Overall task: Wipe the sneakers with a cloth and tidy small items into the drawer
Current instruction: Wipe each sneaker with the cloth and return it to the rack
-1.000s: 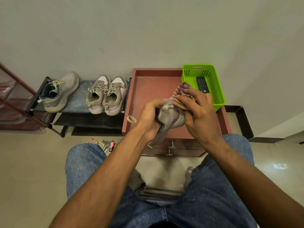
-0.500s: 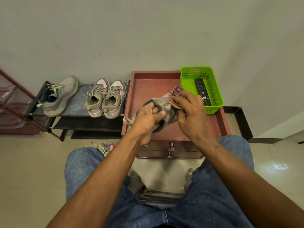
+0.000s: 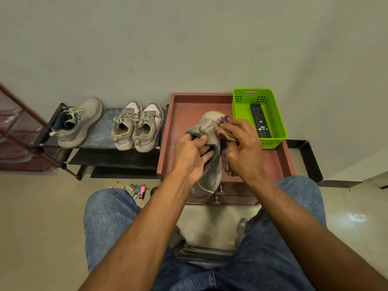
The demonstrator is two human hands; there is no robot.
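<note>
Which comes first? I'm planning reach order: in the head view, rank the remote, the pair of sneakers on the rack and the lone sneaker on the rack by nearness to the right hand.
From the right hand:
1. Remote, in the green basket just beyond it.
2. Pair of sneakers, on the rack's right end.
3. Lone sneaker, on the rack's far left.

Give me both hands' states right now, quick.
Left hand: closed, gripping the sneaker by its collar.
Right hand: closed, holding the cloth against the sneaker's side.
</note>
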